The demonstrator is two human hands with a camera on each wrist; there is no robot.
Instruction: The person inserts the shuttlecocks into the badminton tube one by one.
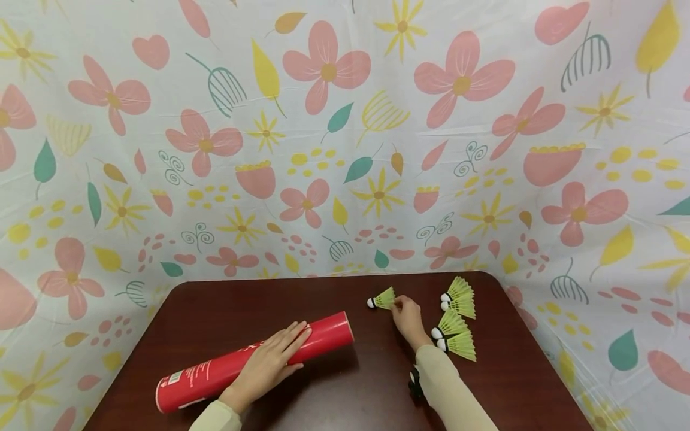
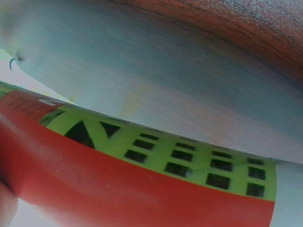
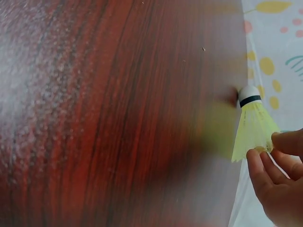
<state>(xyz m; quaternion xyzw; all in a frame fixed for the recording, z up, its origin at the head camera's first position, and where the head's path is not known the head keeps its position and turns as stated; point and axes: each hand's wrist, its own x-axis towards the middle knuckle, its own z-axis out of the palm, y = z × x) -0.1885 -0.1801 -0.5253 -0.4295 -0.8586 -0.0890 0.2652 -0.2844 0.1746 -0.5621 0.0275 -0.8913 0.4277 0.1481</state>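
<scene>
A long red shuttlecock tube [image 1: 215, 374] lies slantwise across the left half of the table. My left hand [image 1: 272, 353] rests over the tube, fingers stretched across its top and the thumb on the near side. In the left wrist view, the tube [image 2: 118, 184] shows a green band with black shapes, and a bit of a finger [image 2: 6, 205] appears at the lower left. Near the table's far edge, my right hand [image 1: 408, 318] pinches the skirt of a yellow shuttlecock [image 1: 385, 298]. Its white cork with a dark band points left, away from the fingers [image 3: 258, 172].
Several more yellow shuttlecocks [image 1: 458, 332] lie on their sides right of my right hand. A small dark object [image 1: 415, 383] shows beside the right sleeve. The dark brown table [image 1: 237, 305] ends at a flower-patterned cloth [image 1: 345, 179] hanging behind.
</scene>
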